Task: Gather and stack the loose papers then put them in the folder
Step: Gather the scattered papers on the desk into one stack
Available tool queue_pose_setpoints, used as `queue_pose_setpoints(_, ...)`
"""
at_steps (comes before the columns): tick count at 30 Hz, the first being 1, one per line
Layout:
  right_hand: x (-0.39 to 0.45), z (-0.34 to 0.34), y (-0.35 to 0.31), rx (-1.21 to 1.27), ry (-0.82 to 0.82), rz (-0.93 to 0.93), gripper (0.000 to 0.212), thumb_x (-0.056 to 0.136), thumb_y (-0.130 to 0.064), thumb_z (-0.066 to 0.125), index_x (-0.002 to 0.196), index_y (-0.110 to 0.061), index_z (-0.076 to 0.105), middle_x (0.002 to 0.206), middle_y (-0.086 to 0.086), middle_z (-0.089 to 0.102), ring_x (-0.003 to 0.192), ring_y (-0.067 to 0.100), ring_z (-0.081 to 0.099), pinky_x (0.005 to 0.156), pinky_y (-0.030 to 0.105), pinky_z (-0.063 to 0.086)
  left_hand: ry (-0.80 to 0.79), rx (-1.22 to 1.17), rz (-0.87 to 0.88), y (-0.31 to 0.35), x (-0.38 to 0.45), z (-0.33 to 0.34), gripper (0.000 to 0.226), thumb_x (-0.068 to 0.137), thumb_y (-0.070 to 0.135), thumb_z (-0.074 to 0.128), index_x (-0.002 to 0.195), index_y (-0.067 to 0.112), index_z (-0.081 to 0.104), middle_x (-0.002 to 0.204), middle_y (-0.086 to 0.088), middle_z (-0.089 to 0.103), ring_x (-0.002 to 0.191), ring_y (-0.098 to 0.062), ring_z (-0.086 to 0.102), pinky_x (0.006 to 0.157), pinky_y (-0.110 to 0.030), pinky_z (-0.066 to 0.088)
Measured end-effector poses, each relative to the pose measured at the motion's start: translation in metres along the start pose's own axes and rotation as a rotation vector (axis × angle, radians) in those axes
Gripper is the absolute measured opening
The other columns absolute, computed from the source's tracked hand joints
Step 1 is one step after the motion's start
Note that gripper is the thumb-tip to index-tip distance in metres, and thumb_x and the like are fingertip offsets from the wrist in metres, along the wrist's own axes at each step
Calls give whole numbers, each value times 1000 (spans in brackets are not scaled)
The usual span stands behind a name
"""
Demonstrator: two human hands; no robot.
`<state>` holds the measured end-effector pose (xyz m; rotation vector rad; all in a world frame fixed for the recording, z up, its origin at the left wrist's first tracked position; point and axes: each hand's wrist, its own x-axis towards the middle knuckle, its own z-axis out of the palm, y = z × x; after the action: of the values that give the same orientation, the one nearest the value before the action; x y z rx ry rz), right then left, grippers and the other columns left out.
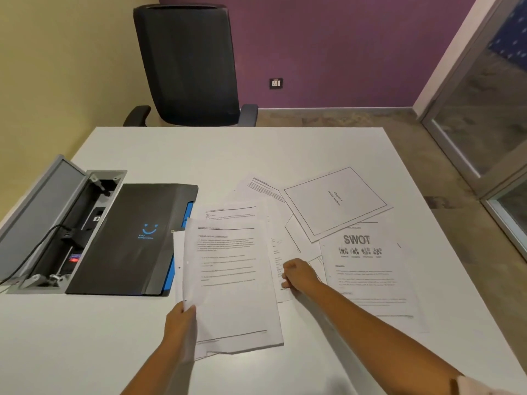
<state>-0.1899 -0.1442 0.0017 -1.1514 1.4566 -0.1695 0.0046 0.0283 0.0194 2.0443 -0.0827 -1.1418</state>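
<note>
Folder [129,240]: black, closed, flat on desk [199,155], blue edge showing. Left hand [181,323] pinches gathered stack [233,280]. Right hand [299,273] curled onto loose papers [368,269] just beside.

I see the table [142,352] with a chair [188,67] behind its far edge. At the table's left edge sits an open cable box [57,223], and the folder [128,238] lies just to its right, touching it. Right of the folder, my left hand [181,323] holds a stack of papers [231,280] by its near left corner. My right hand [299,275] rests on loose sheets just right of that stack. Further right lies the SWOT page [370,275], with the chapter page [336,203] behind it, overlapping its far edge.
</note>
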Motion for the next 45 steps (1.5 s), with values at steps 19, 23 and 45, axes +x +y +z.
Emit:
queue_pose_setpoints(19,0,-18,-12,159,-34,88,15,90,-2,47,82,-6,59,69,11,58,50,17,51,43,22,36,36,8,2,-9,9,-2,32,94,14,46,122,-1,46,114,-19,53,97,-33,48,101,-54,39)
queue_pose_setpoints(23,-5,4,-7,129,-157,100,35,87,-1,55,55,-13,44,58,7,42,46,15,39,41,23,36,40,14,8,-11,10,-2,32,94,14,46,121,-2,47,115,-20,53,96,-33,48,100,-54,39)
queue_pose_setpoints(45,-41,-115,-21,3,678,-368,21,91,-10,52,104,-4,66,92,4,61,87,19,53,80,25,40,-47,-76,-20,-13,15,-11,24,93,12,50,116,4,50,104,-16,59,89,-31,55,91,-48,45)
